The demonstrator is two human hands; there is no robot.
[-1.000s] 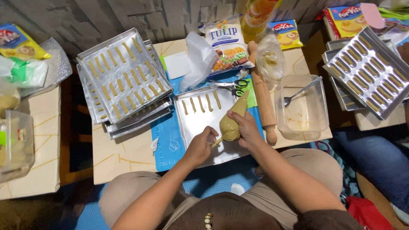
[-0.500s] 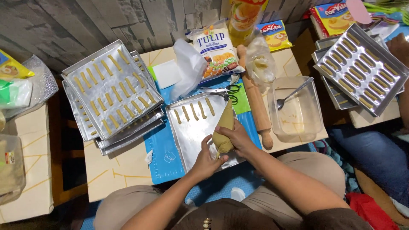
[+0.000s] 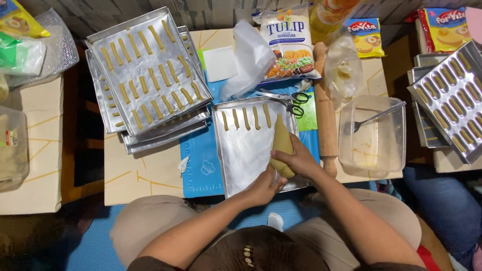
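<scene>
A stack of baking trays (image 3: 145, 75) sits at the desk's (image 3: 145, 175) left, the top one lined with dough strips. A wooden rolling pin (image 3: 325, 115) lies upright beside a clear plastic tub (image 3: 374, 150) holding a fork (image 3: 376, 116). Scissors (image 3: 283, 98) (green-handled) rest near a flour bag (image 3: 291, 42). A further filled tray (image 3: 454, 98) stands far right.

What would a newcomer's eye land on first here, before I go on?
Probably the piping bag of tan dough at the centre, gripped by the right hand with the left hand at its tip, over a baking tray bearing four short dough strips along its far edge. Next, the stack of trays at the left, its top one filled with rows of the same strips.
</scene>
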